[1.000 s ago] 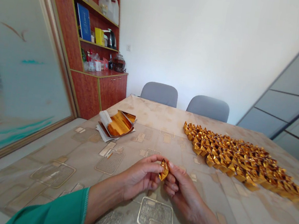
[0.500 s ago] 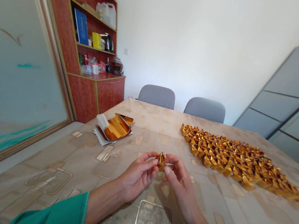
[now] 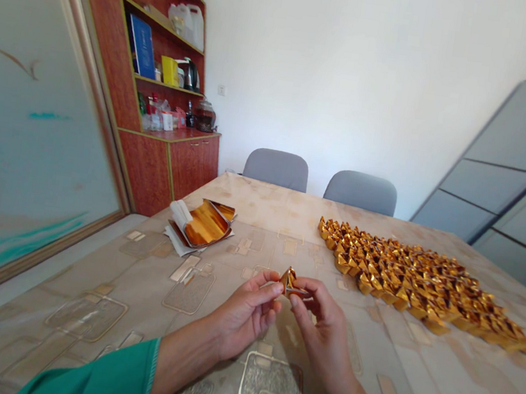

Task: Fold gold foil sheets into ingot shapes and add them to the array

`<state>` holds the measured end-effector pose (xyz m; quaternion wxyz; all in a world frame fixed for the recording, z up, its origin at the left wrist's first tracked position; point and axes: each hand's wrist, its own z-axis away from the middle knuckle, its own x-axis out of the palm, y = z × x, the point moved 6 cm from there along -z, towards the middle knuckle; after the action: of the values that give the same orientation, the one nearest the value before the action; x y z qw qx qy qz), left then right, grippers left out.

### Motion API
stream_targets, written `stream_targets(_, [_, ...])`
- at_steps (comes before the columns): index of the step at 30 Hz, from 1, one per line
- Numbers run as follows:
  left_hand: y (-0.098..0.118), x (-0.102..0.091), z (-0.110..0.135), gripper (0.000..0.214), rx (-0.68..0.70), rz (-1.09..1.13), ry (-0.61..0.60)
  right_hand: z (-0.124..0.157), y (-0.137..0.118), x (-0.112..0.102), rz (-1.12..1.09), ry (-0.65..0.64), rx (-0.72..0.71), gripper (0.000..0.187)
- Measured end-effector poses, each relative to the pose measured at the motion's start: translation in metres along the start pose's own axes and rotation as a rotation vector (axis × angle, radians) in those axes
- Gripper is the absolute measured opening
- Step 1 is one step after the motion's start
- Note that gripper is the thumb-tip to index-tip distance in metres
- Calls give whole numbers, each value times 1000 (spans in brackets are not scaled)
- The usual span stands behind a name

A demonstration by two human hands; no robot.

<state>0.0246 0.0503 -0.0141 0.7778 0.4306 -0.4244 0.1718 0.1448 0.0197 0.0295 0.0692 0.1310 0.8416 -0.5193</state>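
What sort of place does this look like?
Probably a small office meeting room: grey chairs at a patterned table, a wooden cabinet holding a kettle, and a frosted glass panel.

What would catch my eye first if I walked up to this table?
Rows of folded gold-foil pieces cover the right side of the table. Left of them lies a curled gold foil sheet on white paper. Nearest you, the left hand and right hand pinch a small gold-foil piece.

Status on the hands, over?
Left hand and right hand pinching folded gold foil piece above table. Spread of gold foil pieces off right, untouched.
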Motion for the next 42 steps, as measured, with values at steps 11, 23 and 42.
stream_targets(11, [-3, 0, -1, 16, -59, 69, -20, 2, -3, 3, 30, -65, -31, 14])
stream_targets(23, [29, -1, 0, 21, 272, -351, 51, -11, -9, -20, 108, 47, -49, 7])
stream_targets(42, [28, -4, -4, 20, 165, -371, 112, 53, 103, -340, 997, 475, 536, 29])
